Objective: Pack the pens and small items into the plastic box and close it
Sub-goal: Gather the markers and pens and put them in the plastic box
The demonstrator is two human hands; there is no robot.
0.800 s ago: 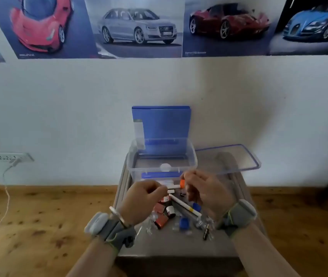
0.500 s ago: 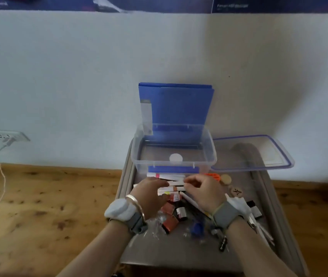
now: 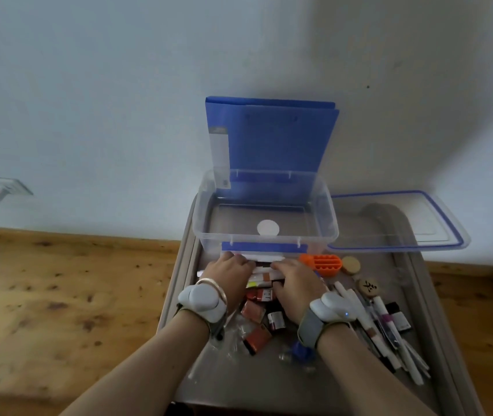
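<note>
Fingers (image 3: 240,261) of the left hand (image 3: 228,273) and of the right hand (image 3: 296,283) are curled down over a bundle of white pens (image 3: 261,270), which is gripped from both ends and lies on the grey worktop (image 3: 269,382). The bundle is held just at 6 o'clock of the plastic box (image 3: 203,211), close against its front wall.

The box is set open at the 12 o'clock end of the worktop, with blue clasps on its front and rear walls and a white round spot (image 3: 267,228) on its floor. Its clear lid (image 3: 458,235) is laid flat at 3 o'clock of the box, overhanging the worktop's edge. A blue folder (image 3: 272,139) is stood upright at 12 o'clock of the box, against the wall.

An orange holder (image 3: 323,264) is placed at 2 o'clock of the right hand, with two wooden discs (image 3: 351,264) just beyond it. More pens (image 3: 389,334) are heaped at 4 o'clock of that hand. Small red-brown bottles (image 3: 257,310) are scattered between the wrists, and a blue piece (image 3: 300,351) lies at 6 o'clock of them. White bands are worn on both wrists.
</note>
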